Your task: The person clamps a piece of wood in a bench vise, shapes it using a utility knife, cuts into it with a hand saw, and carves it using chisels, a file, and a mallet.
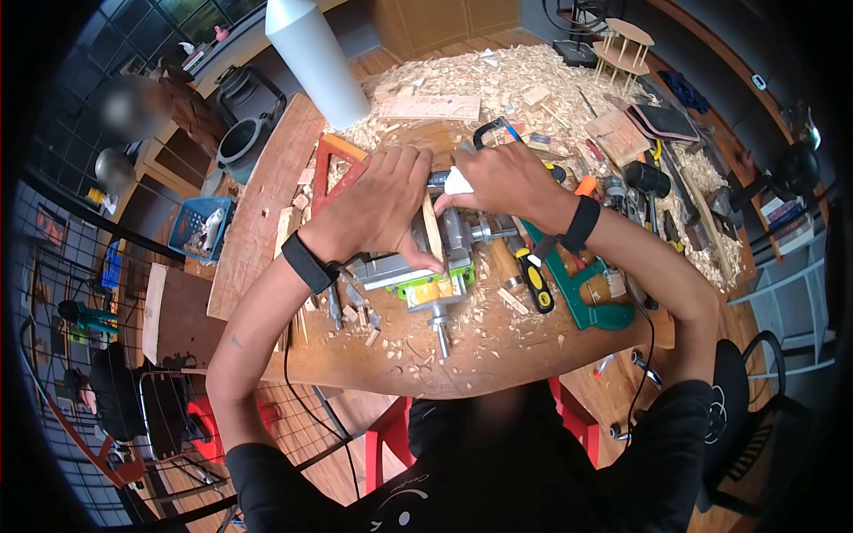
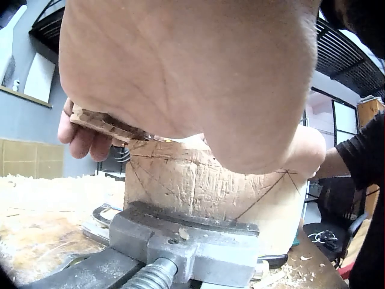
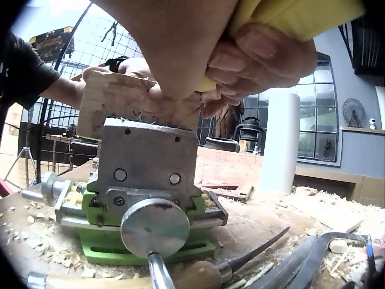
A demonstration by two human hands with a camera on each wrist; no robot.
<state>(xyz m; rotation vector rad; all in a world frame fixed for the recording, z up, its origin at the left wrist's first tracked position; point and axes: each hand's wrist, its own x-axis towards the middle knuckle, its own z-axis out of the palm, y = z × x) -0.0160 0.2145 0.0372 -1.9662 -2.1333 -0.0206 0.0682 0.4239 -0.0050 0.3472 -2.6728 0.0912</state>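
I have the board (image 2: pixel 204 186) mid-frame in the head view, standing upright in the vise (image 3: pixel 147 156), with pencil lines on its face. The left hand (image 1: pixel 378 209) comes in from the left of the frame and grips the board, fingers bent over its top and thumb against its near end. At the left of the left wrist view I see a rough brown strip (image 2: pixel 108 124) by some fingertips; I cannot tell whether it belongs to the board. The right hand (image 1: pixel 515 182), right of centre, has its fingers curled round a sheet (image 3: pixel 301 18), yellow at the top of my right wrist view. Right of the vise lie a chisel (image 1: pixel 537 286) and a green saw (image 1: pixel 604 311). Shavings (image 1: pixel 524 80) spread across the upper frame, beside a white roll (image 1: pixel 320 67) at upper left
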